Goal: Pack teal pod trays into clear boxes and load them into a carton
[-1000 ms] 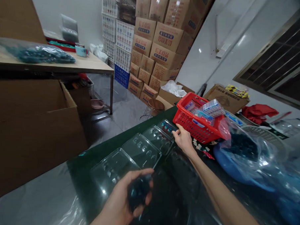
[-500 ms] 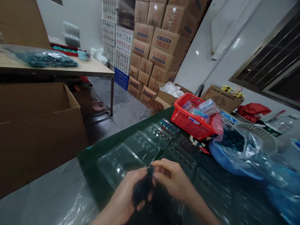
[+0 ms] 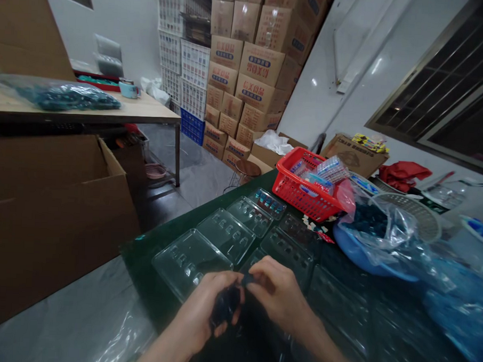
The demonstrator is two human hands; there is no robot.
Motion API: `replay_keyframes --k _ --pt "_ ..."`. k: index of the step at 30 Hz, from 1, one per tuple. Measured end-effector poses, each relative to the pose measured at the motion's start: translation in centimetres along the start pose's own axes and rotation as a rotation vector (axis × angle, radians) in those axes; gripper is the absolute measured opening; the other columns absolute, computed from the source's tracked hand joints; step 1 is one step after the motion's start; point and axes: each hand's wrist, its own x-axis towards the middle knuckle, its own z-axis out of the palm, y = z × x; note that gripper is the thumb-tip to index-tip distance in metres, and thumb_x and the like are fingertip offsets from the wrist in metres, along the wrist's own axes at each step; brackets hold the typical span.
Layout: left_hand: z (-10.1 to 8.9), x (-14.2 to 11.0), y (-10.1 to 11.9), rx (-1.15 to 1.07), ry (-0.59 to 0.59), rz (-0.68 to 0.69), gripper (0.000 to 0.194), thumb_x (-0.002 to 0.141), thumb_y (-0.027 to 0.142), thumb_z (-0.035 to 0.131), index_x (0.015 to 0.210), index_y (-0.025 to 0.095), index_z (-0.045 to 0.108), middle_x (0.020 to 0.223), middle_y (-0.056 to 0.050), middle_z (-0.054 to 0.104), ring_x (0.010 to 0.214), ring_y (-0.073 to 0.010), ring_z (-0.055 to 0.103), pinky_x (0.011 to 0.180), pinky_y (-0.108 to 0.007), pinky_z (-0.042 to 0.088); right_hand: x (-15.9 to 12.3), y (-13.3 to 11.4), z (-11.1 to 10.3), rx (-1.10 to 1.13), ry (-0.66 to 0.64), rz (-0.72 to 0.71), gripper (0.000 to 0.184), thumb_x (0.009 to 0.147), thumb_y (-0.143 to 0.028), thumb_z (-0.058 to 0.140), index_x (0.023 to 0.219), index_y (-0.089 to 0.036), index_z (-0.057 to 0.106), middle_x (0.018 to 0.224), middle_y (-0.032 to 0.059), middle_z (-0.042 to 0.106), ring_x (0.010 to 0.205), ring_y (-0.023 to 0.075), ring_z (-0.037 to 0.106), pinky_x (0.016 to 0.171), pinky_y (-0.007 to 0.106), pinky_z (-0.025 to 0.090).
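Note:
My left hand (image 3: pixel 198 312) is curled around a clump of small dark teal pieces (image 3: pixel 225 304), whose exact kind I cannot make out. At its thumb tip, my right hand (image 3: pixel 279 292) is closed in a pinch on one dark piece (image 3: pixel 247 279). Both hands hover over the near part of the dark green table. Just beyond them lies a clear plastic tray (image 3: pixel 168 260) with moulded hollows, and further clear trays (image 3: pixel 218 241) stretch away in rows. The farthest tray (image 3: pixel 269 202) in the left row has teal pieces in its hollows.
A red basket (image 3: pixel 300 197) of packaged items stands at the table's far end. To its right sits a blue basin (image 3: pixel 354 252) with a plastic bag of dark pieces. A large cardboard box (image 3: pixel 56 215) is on the left, and stacked cartons (image 3: pixel 262 64) stand behind.
The view has shifted slightly. My right fingers have tilted and drawn a little away from the left thumb with the small piece between them. My left hand stays wrapped around the clump.

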Motion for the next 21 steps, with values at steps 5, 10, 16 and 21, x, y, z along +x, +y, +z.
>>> replay_keyframes --k 5,10,16,21 --pt "0.2 -0.1 -0.2 -0.028 0.039 0.113 0.028 0.079 0.041 0.051 0.075 0.014 0.058 0.059 -0.001 0.052 0.045 -0.009 0.046 0.031 -0.015 0.021 -0.6 -0.3 1.6 0.402 0.102 0.187 0.006 0.074 -0.017 0.061 0.074 -0.019 0.055 0.068 -0.004 0.053 0.059 0.0088 0.049 0.054 0.02 0.038" --pt "0.4 0.0 -0.9 -0.042 0.11 0.12 0.029 0.077 0.044 0.056 0.082 0.016 0.057 0.051 0.0 0.05 0.042 -0.0085 0.043 0.032 -0.014 0.021 -0.8 -0.4 3.8 0.76 0.13 0.271 0.017 0.074 -0.027 0.063 0.079 -0.02 0.049 0.069 -0.0034 0.056 0.055 0.0105 0.055 0.049 0.021 0.043" --pt "0.1 0.0 -1.2 -0.03 0.153 0.131 0.027 0.074 0.042 0.06 0.08 0.017 0.056 0.052 0.001 0.052 0.044 -0.0087 0.045 0.032 -0.014 0.023 -0.8 -1.1 4.6 0.666 0.199 0.298 0.018 0.077 -0.03 0.061 0.074 -0.019 0.047 0.063 -0.0047 0.055 0.049 0.0093 0.054 0.047 0.02 0.042" --pt "0.0 -0.2 -1.0 -0.011 0.129 0.151 0.023 0.075 0.039 0.06 0.079 0.017 0.053 0.05 0.002 0.051 0.043 -0.0077 0.043 0.033 -0.014 0.023 -1.3 -1.3 3.2 0.767 0.112 0.284 0.015 0.073 -0.024 0.065 0.077 -0.018 0.052 0.069 -0.0023 0.058 0.059 0.0098 0.056 0.051 0.019 0.041"
